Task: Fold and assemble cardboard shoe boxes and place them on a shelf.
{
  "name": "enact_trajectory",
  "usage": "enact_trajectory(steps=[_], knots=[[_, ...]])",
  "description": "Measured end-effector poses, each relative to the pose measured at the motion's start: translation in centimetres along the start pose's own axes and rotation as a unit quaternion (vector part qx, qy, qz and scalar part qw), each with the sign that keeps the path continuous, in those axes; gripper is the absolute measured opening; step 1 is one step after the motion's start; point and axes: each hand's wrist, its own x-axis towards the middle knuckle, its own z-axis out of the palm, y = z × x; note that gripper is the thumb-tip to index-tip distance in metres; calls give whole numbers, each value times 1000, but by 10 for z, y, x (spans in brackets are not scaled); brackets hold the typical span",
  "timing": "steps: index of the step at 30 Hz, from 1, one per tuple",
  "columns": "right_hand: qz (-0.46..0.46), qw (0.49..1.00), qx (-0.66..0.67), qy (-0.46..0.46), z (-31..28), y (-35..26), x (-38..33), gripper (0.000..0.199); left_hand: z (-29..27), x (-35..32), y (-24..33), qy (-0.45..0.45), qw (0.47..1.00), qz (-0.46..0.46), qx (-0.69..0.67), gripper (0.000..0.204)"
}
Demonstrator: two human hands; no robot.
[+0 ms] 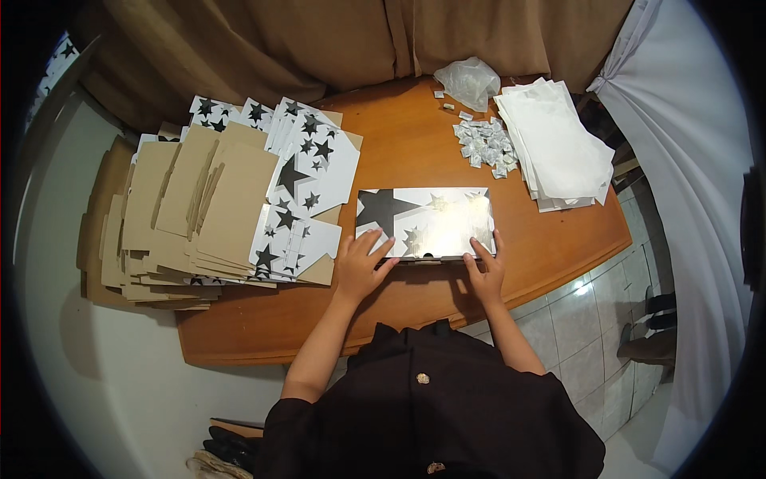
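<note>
A closed white cardboard box (435, 209) with black and shiny stars lies on the wooden table in front of me. My left hand (363, 259) holds its front left corner, fingers on the lid and thumb by the front edge. At the front right corner, my right hand (485, 267) grips the box, with its thumb at the front edge and a finger along the right side. A small dark half-round notch shows in the middle of the front edge. The undersides of my fingers are hidden.
Flat star-printed and brown cardboard blanks (239, 199) are piled at the left of the table (391, 120). At the back right lie many small white packets (485, 144), a clear plastic bag (471, 84) and a stack of white paper sheets (554, 148). Curtains hang behind.
</note>
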Motion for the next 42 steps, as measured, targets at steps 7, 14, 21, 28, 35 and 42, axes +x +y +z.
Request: enact_trajectory(steps=[7, 14, 21, 28, 35, 42], knots=[[-59, 973, -222, -11, -3, -18, -1, 29, 3, -6, 7, -39, 998, 23, 31, 43], [-232, 963, -119, -68, 21, -40, -4, 22, 19, -13, 0, -35, 999, 14, 7, 43], [-257, 952, -152, -70, 30, -25, -10, 27, 19, -15, 0, -19, 1000, 8, -3, 41], [-254, 955, -148, -51, 31, -25, -8, 28, 22, -14, 1, -9, 1000, 3, -7, 40], [-118, 975, -190, 0, 36, -50, 6, 24, 25, -14, -1, -12, 1000, -9, -19, 39], [-186, 953, -210, -118, 26, -22, 13, 36, 28, -19, -2, -12, 1000, -13, -22, 40]])
